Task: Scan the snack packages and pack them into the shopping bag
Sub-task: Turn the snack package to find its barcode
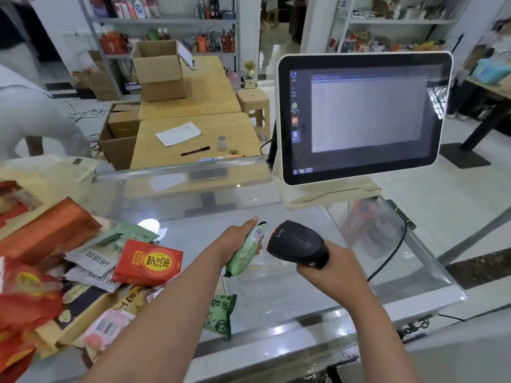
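From the head camera I see my left hand (238, 239) wrapped round a crinkly green packet (247, 251), a soft oblong whose long axis runs up and away from me, barcode end toward the scanner. My right hand (329, 265) grips the matte black scanner (297, 244) just right of the packet, its nose facing the barcode. Left of my left arm is a glossy pile (91, 261) of snacks, blurred and cut off. The glass counter (290, 297) lies beneath.

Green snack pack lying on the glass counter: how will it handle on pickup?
The green pack looks puffy and creased, so probably light and crushable. Its glossy film may slide on the glass counter. Lying flat, it seems unlikely to roll.
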Action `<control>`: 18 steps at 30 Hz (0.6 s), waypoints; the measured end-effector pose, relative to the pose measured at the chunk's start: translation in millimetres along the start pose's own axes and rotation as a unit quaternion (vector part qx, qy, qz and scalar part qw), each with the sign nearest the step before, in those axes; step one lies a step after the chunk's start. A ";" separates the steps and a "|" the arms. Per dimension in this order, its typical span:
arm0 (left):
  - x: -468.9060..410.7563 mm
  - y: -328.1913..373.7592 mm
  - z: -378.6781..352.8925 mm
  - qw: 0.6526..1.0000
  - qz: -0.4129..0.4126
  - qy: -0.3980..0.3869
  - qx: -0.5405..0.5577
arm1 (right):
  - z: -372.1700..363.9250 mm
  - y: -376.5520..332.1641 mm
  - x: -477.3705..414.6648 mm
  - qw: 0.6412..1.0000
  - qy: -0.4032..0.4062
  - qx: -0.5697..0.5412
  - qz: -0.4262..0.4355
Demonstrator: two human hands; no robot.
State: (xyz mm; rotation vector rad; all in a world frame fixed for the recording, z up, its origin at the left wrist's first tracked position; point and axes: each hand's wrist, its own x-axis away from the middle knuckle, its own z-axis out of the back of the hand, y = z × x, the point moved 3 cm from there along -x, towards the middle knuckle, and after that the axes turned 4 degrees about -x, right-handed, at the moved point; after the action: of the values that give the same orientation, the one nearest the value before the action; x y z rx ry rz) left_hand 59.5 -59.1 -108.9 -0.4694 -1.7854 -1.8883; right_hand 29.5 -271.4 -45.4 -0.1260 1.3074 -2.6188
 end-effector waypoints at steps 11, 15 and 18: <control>-1.5 -1.1 1.5 0.999 0.006 0.001 -0.033 | -4.2 -0.7 -3.3 1.000 -0.015 0.019 0.000; -1.6 -1.4 2.3 0.999 0.006 0.005 -0.042 | -3.4 -1.6 -3.4 1.000 -0.015 0.009 0.000; -0.6 -0.6 1.7 0.999 0.003 0.012 -0.040 | -3.5 -0.6 -3.1 1.000 -0.013 0.001 0.002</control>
State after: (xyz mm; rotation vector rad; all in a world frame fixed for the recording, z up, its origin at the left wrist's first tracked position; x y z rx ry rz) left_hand 59.5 -57.3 -109.6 -0.4784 -1.6966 -1.9580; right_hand 31.8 -267.7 -47.0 -0.1584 1.2963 -2.6061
